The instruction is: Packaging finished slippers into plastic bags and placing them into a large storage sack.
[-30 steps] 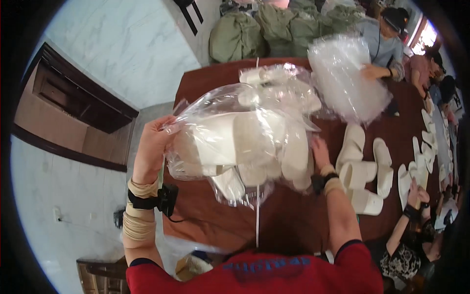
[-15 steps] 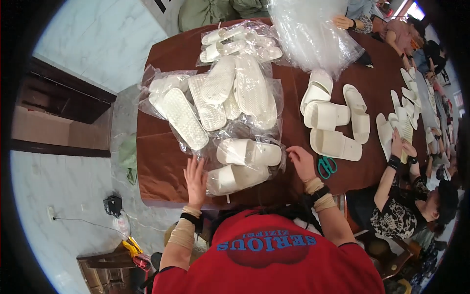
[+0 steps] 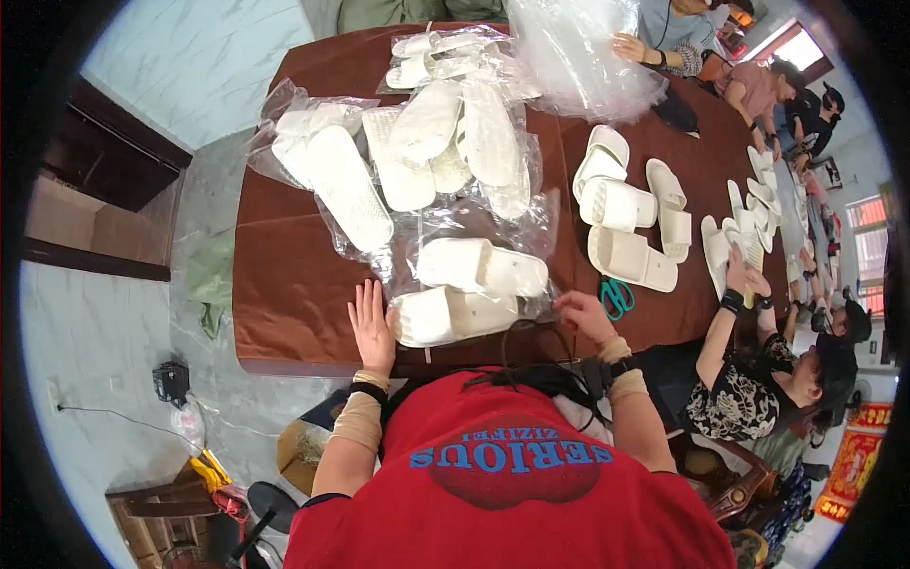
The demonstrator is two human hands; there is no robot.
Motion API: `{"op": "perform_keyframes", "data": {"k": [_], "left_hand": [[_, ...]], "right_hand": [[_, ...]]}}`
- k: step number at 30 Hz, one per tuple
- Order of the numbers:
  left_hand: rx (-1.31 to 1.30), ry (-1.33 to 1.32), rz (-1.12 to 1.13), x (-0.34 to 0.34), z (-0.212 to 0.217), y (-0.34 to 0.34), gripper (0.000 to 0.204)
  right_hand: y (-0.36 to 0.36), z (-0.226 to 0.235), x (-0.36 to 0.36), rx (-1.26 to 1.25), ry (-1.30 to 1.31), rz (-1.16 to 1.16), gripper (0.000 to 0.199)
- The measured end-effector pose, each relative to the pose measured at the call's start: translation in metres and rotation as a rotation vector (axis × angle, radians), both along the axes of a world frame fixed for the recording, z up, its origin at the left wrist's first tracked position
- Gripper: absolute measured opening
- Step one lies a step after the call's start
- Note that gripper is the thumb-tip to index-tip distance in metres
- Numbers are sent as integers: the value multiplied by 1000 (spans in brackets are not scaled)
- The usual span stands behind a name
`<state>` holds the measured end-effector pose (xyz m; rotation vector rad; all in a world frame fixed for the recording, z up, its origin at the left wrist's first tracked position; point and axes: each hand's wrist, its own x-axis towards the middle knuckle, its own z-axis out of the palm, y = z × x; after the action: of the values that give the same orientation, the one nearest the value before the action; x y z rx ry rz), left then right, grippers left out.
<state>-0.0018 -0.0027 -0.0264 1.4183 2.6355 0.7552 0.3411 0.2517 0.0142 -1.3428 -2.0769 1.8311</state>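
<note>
A pair of white slippers [image 3: 474,269] lies in a clear plastic bag [image 3: 542,292] at the table's near edge, one slipper above the other. My left hand [image 3: 373,327] rests at the bag's left side, fingers stretched out, with nothing gripped. At the bag's right edge, my right hand [image 3: 588,315] has its fingers bent together on the film. Just beyond lie several bagged slippers [image 3: 351,185] in a loose pile, some sole up. Unbagged white slippers [image 3: 630,258] sit to the right, with teal-handled scissors [image 3: 616,298] close to my right hand.
A brown cloth covers the table [image 3: 284,247]. A stack of clear plastic bags [image 3: 578,66] stands at the far side, a person's hand [image 3: 628,47] on it. On the right, a co-worker's hands [image 3: 744,275] handle slippers beside another row [image 3: 754,213]. Wooden chair [image 3: 739,484] lower right.
The view has shifted, so the table sits further left and higher. My right hand's fingers have come down and closed in at the bag's edge. My left hand stays flat beside the bag.
</note>
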Motion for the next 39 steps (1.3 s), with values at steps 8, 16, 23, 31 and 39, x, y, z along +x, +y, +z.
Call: {"op": "perform_keyframes", "data": {"k": [8, 16, 23, 31, 39], "left_hand": [[61, 42, -141, -1, 14, -20, 33], [162, -276, -132, -4, 12, -23, 8], [250, -719, -15, 0, 23, -21, 9], [63, -348, 72, 2, 17, -50, 15], [170, -20, -91, -13, 38, 7, 53]], "right_hand": [[-26, 22, -32, 983, -162, -31, 15], [-37, -46, -46, 136, -50, 39, 33], [-37, -29, -54, -143, 81, 20, 30], [-14, -3, -36, -97, -239, -131, 42], [-14, -24, -60, 316, -216, -104, 53]]}}
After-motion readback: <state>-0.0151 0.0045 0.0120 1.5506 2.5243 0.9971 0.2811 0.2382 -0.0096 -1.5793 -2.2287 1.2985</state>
